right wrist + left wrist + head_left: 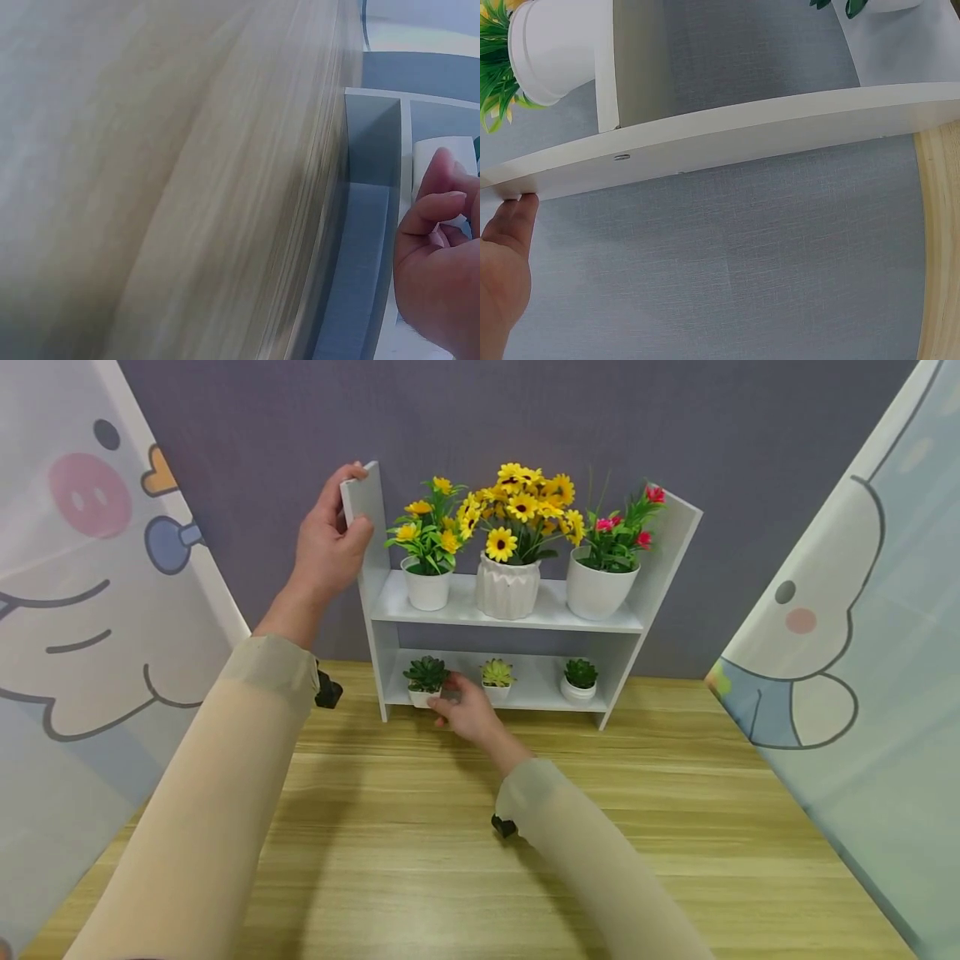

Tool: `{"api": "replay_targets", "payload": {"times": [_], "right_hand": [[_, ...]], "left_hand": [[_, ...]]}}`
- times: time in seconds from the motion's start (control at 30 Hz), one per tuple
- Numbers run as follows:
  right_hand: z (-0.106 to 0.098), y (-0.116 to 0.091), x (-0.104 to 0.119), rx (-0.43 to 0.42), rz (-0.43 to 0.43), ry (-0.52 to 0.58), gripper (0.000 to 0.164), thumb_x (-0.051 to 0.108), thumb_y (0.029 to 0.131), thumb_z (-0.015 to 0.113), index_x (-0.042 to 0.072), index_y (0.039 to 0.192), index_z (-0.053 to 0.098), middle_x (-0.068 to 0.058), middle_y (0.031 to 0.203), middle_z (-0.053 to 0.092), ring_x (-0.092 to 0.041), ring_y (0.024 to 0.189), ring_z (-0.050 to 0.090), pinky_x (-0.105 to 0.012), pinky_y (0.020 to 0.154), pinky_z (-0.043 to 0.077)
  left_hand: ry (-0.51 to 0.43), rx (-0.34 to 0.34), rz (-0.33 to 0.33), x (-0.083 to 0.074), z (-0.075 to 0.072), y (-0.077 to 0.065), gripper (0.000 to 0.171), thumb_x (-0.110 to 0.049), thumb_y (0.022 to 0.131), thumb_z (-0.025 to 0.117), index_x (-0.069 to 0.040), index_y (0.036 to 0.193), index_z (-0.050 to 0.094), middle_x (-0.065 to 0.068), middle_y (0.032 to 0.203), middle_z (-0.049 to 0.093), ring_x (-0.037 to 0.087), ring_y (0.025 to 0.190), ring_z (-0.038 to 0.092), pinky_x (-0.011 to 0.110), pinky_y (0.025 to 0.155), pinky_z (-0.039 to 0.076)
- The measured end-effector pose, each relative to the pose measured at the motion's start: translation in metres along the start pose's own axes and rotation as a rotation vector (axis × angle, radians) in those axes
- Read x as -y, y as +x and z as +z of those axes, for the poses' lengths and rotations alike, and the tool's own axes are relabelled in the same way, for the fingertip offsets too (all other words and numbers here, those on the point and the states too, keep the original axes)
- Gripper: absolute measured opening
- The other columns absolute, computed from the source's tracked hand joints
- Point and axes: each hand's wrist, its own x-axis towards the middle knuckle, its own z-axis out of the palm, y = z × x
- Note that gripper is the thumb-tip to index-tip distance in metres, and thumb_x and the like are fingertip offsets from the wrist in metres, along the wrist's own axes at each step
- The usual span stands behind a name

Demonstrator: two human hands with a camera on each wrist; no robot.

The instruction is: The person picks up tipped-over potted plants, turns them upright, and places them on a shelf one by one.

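Observation:
A white two-tier shelf (517, 625) stands upright on the wooden table. My left hand (327, 545) grips the upper part of its left side panel (367, 527), thumb on the inner face. In the left wrist view the fingertips touch the panel's outer face. At the left end of the lower tier is a dark green potted succulent (426, 672) in a white pot (431, 154). My right hand (471, 712) pinches this pot between thumb and fingers. A light green succulent (497, 673) sits just right of that hand, and another dark green succulent (581, 673) farther right.
On the upper tier stand a yellow-flowered pot plant (427, 587), yellow daisies in a ribbed white pot (508, 589) and a red-flowered plant (600, 585). A grey wall (262, 485) is behind. Cartoon-printed curtains (810, 610) flank the wooden table (390, 843).

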Motion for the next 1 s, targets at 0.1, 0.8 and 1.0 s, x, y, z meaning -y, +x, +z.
{"api": "replay_targets", "payload": {"times": [0.1,0.8,1.0], "right_hand": [[0.002,0.004,-0.001,-0.008,0.001,-0.004,0.067,0.020,0.109,0.069,0.006,0.168,0.040,-0.018,0.167,0.050,-0.011,0.070,0.068,-0.033,0.079,0.062],[0.005,0.016,0.000,-0.016,0.032,-0.001,0.064,0.020,0.111,0.066,0.011,0.168,0.039,-0.013,0.167,0.049,-0.013,0.065,0.065,-0.027,0.061,0.050],[0.004,0.014,0.000,0.005,0.043,0.082,0.069,0.018,0.110,0.066,0.012,0.170,0.034,-0.011,0.170,0.046,-0.013,0.071,0.070,-0.035,0.068,0.059]], "left_hand": [[-0.003,0.000,0.001,0.001,0.000,0.000,0.058,-0.026,0.106,0.046,-0.036,0.163,0.044,-0.015,0.175,0.038,0.032,0.151,0.053,0.059,0.121,0.047],[0.009,0.011,-0.006,0.002,-0.001,0.001,0.057,-0.026,0.107,0.046,-0.039,0.162,0.043,-0.017,0.175,0.038,0.032,0.149,0.054,0.059,0.120,0.048],[0.011,0.018,-0.019,0.002,-0.001,0.001,0.058,-0.026,0.107,0.044,-0.041,0.163,0.041,-0.012,0.175,0.039,0.030,0.149,0.053,0.059,0.120,0.048]]}}
